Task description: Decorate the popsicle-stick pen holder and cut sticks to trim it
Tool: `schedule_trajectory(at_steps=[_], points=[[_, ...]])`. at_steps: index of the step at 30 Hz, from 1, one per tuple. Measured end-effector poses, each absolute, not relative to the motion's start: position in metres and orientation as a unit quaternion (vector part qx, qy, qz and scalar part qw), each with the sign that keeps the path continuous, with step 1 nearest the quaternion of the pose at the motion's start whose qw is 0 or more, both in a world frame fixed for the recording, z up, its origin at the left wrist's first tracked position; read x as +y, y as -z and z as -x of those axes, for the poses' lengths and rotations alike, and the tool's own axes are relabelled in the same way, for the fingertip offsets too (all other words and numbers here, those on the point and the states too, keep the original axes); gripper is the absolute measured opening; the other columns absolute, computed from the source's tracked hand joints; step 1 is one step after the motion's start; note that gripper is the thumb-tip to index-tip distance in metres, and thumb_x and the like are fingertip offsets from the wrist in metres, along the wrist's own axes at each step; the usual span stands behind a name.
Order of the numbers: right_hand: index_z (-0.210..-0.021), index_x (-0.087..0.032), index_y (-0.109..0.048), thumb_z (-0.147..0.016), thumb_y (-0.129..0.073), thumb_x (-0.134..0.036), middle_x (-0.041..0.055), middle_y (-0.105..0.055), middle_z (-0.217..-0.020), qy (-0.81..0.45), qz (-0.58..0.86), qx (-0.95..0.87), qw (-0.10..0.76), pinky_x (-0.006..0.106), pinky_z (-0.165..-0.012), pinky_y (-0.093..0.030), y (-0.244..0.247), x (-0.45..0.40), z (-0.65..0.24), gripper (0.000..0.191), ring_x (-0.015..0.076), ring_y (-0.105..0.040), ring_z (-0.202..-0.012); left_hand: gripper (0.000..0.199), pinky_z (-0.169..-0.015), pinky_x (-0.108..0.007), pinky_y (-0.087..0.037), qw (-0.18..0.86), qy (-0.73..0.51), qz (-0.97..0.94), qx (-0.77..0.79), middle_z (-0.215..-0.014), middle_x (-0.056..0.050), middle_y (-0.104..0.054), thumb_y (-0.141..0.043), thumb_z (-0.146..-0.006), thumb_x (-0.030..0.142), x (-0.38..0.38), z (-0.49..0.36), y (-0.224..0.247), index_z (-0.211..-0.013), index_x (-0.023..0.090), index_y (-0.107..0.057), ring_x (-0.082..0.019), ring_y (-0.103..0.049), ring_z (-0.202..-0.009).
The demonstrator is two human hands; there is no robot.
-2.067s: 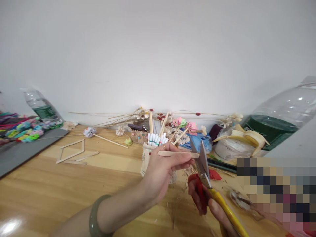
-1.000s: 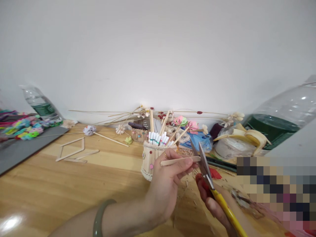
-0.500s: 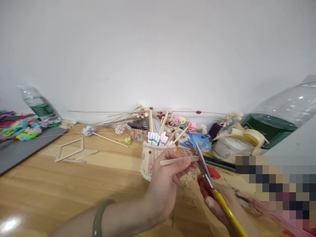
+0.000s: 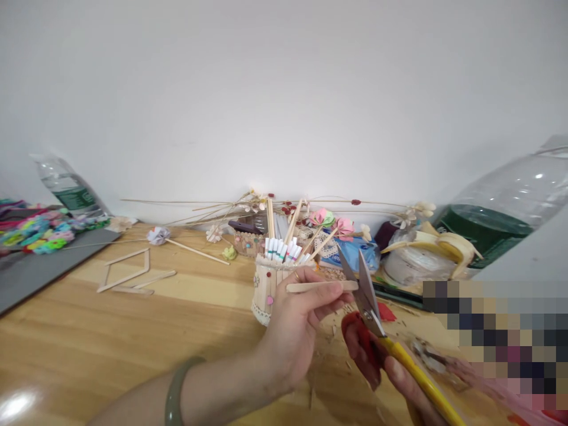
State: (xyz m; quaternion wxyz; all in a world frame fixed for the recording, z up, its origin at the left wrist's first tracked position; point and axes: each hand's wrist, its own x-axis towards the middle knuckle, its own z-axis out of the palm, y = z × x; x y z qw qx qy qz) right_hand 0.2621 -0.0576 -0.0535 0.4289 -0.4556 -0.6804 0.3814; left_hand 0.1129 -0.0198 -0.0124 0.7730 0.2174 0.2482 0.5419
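A left hand (image 4: 295, 319) pinches a wooden stick (image 4: 319, 287) between thumb and fingers above the bench (image 4: 186, 331), in front of a pot of markers (image 4: 266, 290), while the right hand (image 4: 390, 373) grips scissors (image 4: 370, 313) by their red and yellow handles, blades parted at the stick's end.

The left forearm (image 4: 222, 387) was bare; around it, a little above the wrist, sat a smooth, rounded bangle (image 4: 174, 393) in muted grey-green, plain and fairly thick, with a soft sheen; the left hand (image 4: 293, 328) was ungloved and wore a thin, gold-toned ring (image 4: 297, 276), its details too small to tell; the right hand (image 4: 402, 378) was also ungloved, its wrist cut off by the view.
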Motion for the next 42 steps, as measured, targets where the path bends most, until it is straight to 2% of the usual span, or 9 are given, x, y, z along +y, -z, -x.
schedule_trajectory(at_steps=[4, 9, 12, 15, 18, 24, 32, 42], points=[[-0.077, -0.021, -0.05, -0.071, -0.033, -0.083, -0.0007, -0.035, -0.06, -0.427, 0.471, -0.677, 0.371, 0.028, -0.048, -0.031, 0.058, -0.055, -0.267, 0.064, 0.0142, -0.033, -0.052, 0.023, -0.061, -0.017, -0.048, 0.768, -0.544, -0.234, 0.244, -0.057, 0.001, -0.065, -0.073, -0.061, 0.008, -0.018, -0.112, 0.011, -0.056, 0.014, -0.051, -0.009, -0.063, -0.058], [-0.085, -0.022, -0.052, -0.066, -0.034, -0.087, -0.0012, -0.035, -0.061, -0.428, 0.479, -0.681, 0.352, 0.027, -0.046, -0.028, 0.059, -0.052, -0.269, 0.07, 0.0126, -0.031, -0.051, 0.021, -0.061, -0.018, -0.048, 0.756, -0.546, -0.254, 0.256, -0.058, 0.001, -0.065, -0.073, -0.061, 0.009, -0.018, -0.112, 0.01, -0.057, 0.014, -0.053, -0.009, -0.063, -0.059], [-0.082, -0.022, -0.05, -0.064, -0.03, -0.089, -0.0015, -0.034, -0.061, -0.426, 0.481, -0.686, 0.341, 0.027, -0.046, -0.026, 0.057, -0.052, -0.268, 0.072, 0.0121, -0.029, -0.05, 0.02, -0.062, -0.018, -0.048, 0.749, -0.55, -0.263, 0.26, -0.057, 0.001, -0.064, -0.073, -0.061, 0.01, -0.018, -0.112, 0.01, -0.056, 0.014, -0.054, -0.009, -0.063, -0.058], [-0.077, -0.022, -0.046, -0.065, -0.027, -0.089, -0.0019, -0.032, -0.06, -0.426, 0.482, -0.692, 0.327, 0.027, -0.046, -0.027, 0.052, -0.053, -0.267, 0.07, 0.0124, -0.029, -0.051, 0.02, -0.063, -0.019, -0.048, 0.743, -0.556, -0.268, 0.257, -0.058, 0.001, -0.065, -0.073, -0.061, 0.01, -0.018, -0.112, 0.01, -0.056, 0.014, -0.054, -0.01, -0.063, -0.059], [-0.073, -0.021, -0.043, -0.066, -0.028, -0.088, -0.0003, -0.037, -0.063, -0.426, 0.479, -0.699, 0.318, 0.027, -0.048, -0.031, 0.04, -0.055, -0.267, 0.069, 0.0136, -0.034, -0.054, 0.021, -0.062, -0.019, -0.048, 0.742, -0.559, -0.264, 0.257, -0.058, 0.0, -0.066, -0.073, -0.061, 0.009, -0.018, -0.112, 0.01, -0.056, 0.014, -0.053, -0.01, -0.063, -0.058], [-0.071, -0.021, -0.048, -0.076, -0.043, -0.074, 0.003, -0.047, -0.067, -0.45, 0.461, -0.709, 0.286, 0.031, -0.058, -0.039, 0.012, -0.056, -0.274, 0.053, 0.0179, -0.043, -0.061, 0.022, -0.064, -0.02, -0.048, 0.742, -0.553, -0.275, 0.259, -0.058, 0.0, -0.066, -0.073, -0.06, 0.01, -0.018, -0.112, 0.011, -0.054, 0.014, -0.052, -0.01, -0.063, -0.059], [-0.065, -0.021, -0.04, -0.071, -0.04, -0.08, 0.0002, -0.04, -0.058, -0.396, 0.498, -0.698, 0.328, 0.028, -0.049, -0.027, 0.04, -0.054, -0.273, 0.06, 0.0145, -0.035, -0.053, 0.02, -0.064, -0.02, -0.048, 0.746, -0.545, -0.281, 0.259, -0.059, 0.0, -0.067, -0.074, -0.059, 0.009, -0.014, -0.111, 0.011, -0.055, 0.014, -0.055, -0.01, -0.064, -0.058], [-0.064, -0.021, -0.043, -0.077, -0.047, -0.071, 0.0001, -0.04, -0.057, -0.388, 0.498, -0.691, 0.351, 0.028, -0.048, -0.029, 0.037, -0.058, -0.275, 0.052, 0.0137, -0.034, -0.052, 0.023, -0.063, -0.023, -0.047, 0.73, -0.519, -0.336, 0.29, -0.055, 0.0, -0.064, -0.074, -0.055, 0.009, -0.006, -0.103, 0.004, -0.052, 0.013, -0.051, -0.01, -0.062, -0.057]])
